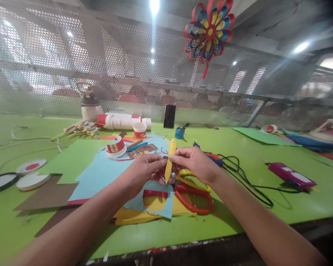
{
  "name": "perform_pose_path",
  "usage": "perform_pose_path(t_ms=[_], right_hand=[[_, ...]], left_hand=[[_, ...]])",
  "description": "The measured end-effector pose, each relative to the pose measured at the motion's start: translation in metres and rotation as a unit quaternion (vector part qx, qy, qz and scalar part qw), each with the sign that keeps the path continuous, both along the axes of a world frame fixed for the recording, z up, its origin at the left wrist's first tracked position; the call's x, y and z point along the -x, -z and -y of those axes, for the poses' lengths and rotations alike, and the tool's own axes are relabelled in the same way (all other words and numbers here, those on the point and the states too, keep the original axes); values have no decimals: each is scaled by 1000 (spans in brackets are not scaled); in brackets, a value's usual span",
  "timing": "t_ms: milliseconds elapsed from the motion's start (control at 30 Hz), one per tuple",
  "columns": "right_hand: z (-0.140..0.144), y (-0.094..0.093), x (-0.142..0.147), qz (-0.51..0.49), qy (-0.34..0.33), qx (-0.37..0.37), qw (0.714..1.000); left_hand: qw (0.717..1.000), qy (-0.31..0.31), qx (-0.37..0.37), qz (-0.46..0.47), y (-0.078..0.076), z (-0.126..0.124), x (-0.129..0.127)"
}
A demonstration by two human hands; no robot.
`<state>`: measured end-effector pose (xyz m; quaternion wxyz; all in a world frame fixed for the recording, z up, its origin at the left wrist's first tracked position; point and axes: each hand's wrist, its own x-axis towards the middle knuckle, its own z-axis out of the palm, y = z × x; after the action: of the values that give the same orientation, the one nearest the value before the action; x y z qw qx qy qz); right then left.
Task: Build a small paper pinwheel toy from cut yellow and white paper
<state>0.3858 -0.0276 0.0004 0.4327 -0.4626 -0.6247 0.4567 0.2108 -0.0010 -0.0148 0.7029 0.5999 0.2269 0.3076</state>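
Yellow paper (172,147), a slim upright strip, is pinched between the fingertips of the left hand (143,171) and the right hand (192,162). Red-handled scissors (192,191) lie just below the right hand. Blue paper (93,171) spreads beside the left. Farther out on the green table (255,147) stand a cup (140,130) and a phone (169,116).

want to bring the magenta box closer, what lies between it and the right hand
In the head view, a looped black cable and, nearer the right hand, a dark blue handle.
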Motion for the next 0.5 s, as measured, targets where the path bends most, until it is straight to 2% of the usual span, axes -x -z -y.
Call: perform_pose_path(t_ms=[233,500], right_hand=[[0,0,4,-71,6,12,997],[-1,3,4,-36,37,-23,998]], left_hand=[[1000,-16,-4,-13,-1,1,-1],[999,-21,-16,-30,0,1,-1]])
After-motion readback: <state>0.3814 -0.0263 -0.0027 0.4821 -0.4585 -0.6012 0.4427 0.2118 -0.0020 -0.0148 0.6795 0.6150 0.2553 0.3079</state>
